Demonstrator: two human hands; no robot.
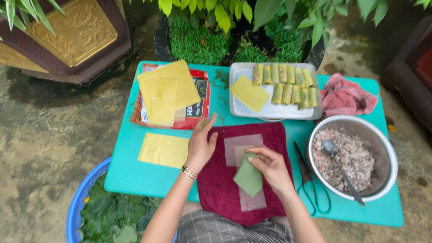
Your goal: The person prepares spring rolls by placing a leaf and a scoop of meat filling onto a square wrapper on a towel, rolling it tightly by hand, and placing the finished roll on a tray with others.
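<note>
Head view: the right hand [270,168] pinches a green leaf [249,178] at its upper edge, holding it over a translucent wrapper sheet [243,148] on the maroon cloth [216,189]. The left hand [201,145] rests open, flat at the cloth's edge. The leaf looks thin, limp and tearable; edge grip judged suitable. A red rectangular packet [198,110] lies upper left on the teal table [135,175], under yellow sheets [168,90].

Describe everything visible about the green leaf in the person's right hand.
The green leaf is a single flat, matte piece, roughly oblong, with one end pinched between the fingertips of the right hand. It hangs tilted over the pale translucent wrapper sheets laid on the dark red cloth, covering part of them. Whether its lower end rests on the wrapper cannot be told. The left hand is apart from it.
</note>
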